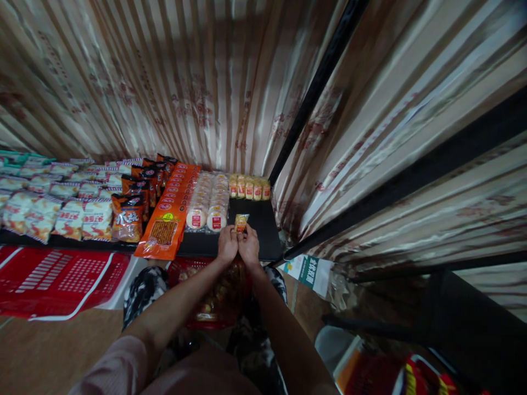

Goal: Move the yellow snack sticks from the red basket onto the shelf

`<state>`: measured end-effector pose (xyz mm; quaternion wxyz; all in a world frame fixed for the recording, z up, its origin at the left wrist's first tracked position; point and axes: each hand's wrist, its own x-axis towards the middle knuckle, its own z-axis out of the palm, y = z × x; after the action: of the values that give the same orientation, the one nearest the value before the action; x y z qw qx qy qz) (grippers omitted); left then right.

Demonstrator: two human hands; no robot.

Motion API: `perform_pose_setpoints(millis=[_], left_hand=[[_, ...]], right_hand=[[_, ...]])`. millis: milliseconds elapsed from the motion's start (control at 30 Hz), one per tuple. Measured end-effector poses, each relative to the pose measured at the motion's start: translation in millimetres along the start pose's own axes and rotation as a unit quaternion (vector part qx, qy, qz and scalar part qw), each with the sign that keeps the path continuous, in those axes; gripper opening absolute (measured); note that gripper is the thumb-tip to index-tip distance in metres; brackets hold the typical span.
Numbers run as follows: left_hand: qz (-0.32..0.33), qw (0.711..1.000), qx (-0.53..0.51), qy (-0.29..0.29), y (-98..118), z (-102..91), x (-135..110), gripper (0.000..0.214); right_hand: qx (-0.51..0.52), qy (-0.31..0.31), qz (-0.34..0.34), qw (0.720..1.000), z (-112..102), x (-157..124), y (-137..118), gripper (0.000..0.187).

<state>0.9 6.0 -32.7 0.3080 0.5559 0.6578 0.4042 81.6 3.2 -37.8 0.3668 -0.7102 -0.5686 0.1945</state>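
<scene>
Between my left hand (228, 244) and my right hand (248, 244) is a small yellow wrapped snack packet (241, 221). The fingers of both hands close on its lower edge, over the front of a black shelf (263, 225). Behind it, a row of similar yellow packets (249, 187) stands against the curtain. Just left of my hands are two columns of round white cakes in clear wrappers (216, 217). Below my wrists, a red basket (187, 264) holds several more small wrapped packets, partly hidden by my arms.
Orange snack bags (158, 238), dark-and-orange bags (127, 216) and white snack bags (96, 218) fill the shelf's left side. A red shopping basket (82, 282) lies below on the left. Black frame bars (317, 77) and a pleated curtain (197, 71) bound the back and right. A plastic bag (315, 274) lies right.
</scene>
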Motion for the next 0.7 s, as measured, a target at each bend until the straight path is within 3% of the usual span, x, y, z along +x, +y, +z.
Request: perform_pose_setpoints(millis=[700], left_hand=[[-0.015, 1.000, 0.019, -0.018, 12.4, 12.2, 29.5, 0.032]], right_hand=[[0.018, 0.008, 0.010, 1.000, 13.3, 37.1, 4.0, 0.045]])
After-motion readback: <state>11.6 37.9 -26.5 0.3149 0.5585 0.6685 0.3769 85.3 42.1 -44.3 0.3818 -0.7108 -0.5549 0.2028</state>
